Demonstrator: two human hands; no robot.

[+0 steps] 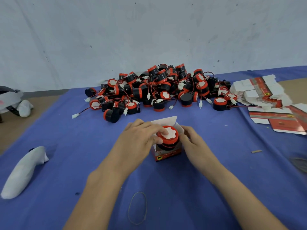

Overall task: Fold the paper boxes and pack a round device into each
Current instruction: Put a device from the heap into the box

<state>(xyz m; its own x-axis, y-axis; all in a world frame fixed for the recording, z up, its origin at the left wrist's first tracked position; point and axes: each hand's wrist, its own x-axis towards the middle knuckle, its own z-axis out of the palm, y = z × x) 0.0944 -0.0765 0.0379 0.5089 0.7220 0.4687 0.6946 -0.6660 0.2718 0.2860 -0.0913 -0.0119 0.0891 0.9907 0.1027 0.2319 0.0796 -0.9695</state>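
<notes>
View: head camera, looking down at the blue cloth (66, 130)
Left hand (141, 136): fingers curled over the round device (167, 135), one fingertip on its white top face and the thumb against its red rim; it grips the device.
Right hand (194, 141): fingers nearly straight, tips resting against the right side of the paper box (167, 152); no wrap round the box is visible, and it holds nothing else.
Round device, position: part-way into the open top of the box, with the red cap and white face above the rim and the black body below it.
Round device, axis: roughly upright and in line with the box mouth; any slight lean is too small to judge.
Paper box: stands erect on the cloth between the two hands, printed front towards the person.
Lid flap (166, 121): stands up on the far side, behind the device, and is not yet closed.
Key relation: the device sits directly over the box cavity, so the remaining travel is straight down.
Nearer hand: the left is on top of the device, the right is beside the box.
Step, judged: seat the device with the left hand, brace the box with the right, then fold the flap towards the person.
Supply: pile of round devices (166, 90) lies beyond the box; flat box blanks (259, 93) lie at the far right.
</notes>
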